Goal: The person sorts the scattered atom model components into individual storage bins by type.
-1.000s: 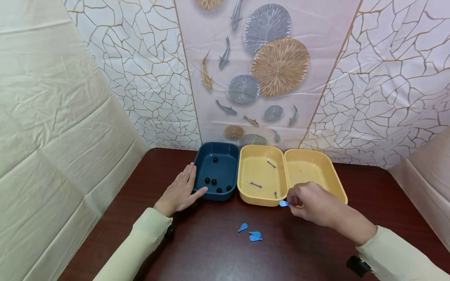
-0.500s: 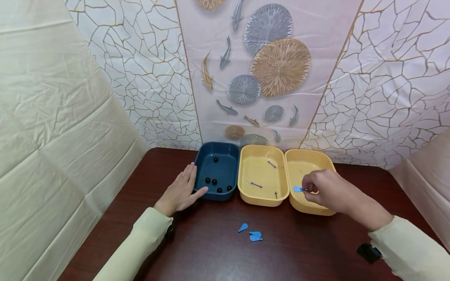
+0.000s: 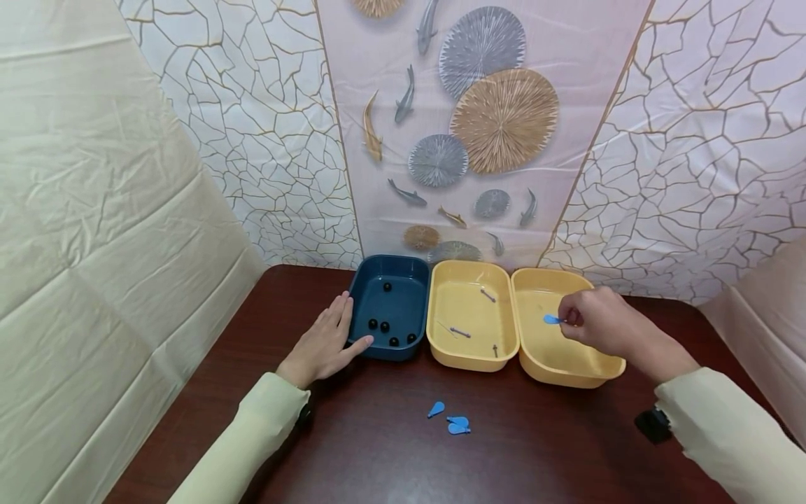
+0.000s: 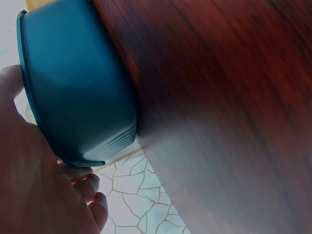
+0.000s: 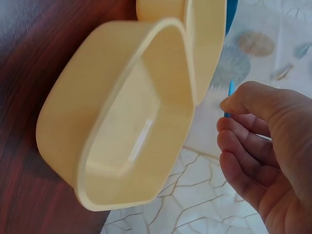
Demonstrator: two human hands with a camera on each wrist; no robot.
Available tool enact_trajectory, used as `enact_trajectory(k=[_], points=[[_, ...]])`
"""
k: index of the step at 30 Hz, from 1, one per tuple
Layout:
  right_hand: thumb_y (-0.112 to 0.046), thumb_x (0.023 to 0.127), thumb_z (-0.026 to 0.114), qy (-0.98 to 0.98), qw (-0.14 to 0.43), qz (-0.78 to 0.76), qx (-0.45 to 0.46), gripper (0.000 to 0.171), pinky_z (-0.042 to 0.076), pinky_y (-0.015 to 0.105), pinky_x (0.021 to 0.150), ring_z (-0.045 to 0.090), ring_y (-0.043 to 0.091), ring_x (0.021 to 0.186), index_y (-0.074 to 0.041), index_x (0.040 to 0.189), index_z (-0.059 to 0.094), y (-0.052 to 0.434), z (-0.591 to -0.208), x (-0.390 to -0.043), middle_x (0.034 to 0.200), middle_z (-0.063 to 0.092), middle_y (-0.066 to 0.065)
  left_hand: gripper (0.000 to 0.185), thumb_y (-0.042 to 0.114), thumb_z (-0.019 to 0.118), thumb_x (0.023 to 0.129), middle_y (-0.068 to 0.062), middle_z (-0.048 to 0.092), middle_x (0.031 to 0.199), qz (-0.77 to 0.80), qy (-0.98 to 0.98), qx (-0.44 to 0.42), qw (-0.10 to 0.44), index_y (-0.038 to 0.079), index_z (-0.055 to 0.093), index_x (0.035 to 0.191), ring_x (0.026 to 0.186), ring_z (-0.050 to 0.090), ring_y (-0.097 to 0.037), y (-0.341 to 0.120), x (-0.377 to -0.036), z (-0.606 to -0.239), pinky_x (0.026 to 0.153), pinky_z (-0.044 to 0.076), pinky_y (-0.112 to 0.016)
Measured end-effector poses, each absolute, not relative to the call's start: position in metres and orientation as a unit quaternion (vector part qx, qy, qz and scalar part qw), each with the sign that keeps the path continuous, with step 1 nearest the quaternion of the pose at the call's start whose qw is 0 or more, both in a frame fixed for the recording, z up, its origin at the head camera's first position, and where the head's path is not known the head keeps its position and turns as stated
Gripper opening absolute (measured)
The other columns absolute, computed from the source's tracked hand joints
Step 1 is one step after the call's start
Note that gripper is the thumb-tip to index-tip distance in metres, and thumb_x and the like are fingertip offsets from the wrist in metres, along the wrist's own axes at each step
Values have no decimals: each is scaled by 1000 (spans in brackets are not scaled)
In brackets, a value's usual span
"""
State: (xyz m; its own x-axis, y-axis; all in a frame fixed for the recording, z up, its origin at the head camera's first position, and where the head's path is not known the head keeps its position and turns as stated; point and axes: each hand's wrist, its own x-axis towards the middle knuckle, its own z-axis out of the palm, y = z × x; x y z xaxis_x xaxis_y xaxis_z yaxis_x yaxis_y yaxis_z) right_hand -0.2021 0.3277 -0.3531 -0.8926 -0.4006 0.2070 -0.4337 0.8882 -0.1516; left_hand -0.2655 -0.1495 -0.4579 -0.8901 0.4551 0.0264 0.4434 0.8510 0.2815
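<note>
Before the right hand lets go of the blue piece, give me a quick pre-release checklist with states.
1. Right hand pinches the blue piece: ok.
2. Piece is over the right yellow tray, inside its rim: ok.
3. Tray floor below the piece is bare: ok, the right wrist view shows nothing in it.
4. Left hand lies flat against the blue tray, out of the way: ok.
5. Height of the piece above the tray floor: cannot tell.
6. Loose blue pieces lie on the table in front of the trays: ok; exact count cannot tell.
</note>
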Motion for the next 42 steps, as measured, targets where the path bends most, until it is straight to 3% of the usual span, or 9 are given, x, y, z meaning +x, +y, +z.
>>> enact_trajectory(k=[16,23,31,42], points=[[-8,84,80,-978,36,122,165,10,49,28,61,59,8,66,-10,79,72,350,-395,-227,74,70,-4,97,63,44,105,-18,4,179,146,960,239,23,-1,7,168,166,10,-38,-147,-266,-459,135,16,-54],[-10,85,82,-980,25,121,158,10,54,34,65,64,11,70,-9,81,73,353,-409,-229,78,72,-1,97,63,45,105,-18,3,179,148,960,238,25,-2,8,168,166,11,-38,-147,-265,-459,134,16,-55],[-8,85,83,-978,32,110,177,14,60,40,67,69,18,74,0,93,76,348,-383,-222,81,75,4,96,62,45,106,-20,5,179,144,960,238,23,-3,8,168,166,12,-39,-148,-264,-457,134,17,-55],[-7,81,86,-962,70,95,245,15,61,36,69,71,16,76,-4,91,76,323,-354,-207,81,74,-1,97,62,44,106,-19,5,179,141,962,232,24,-2,9,168,166,11,-40,-148,-265,-456,134,16,-55]])
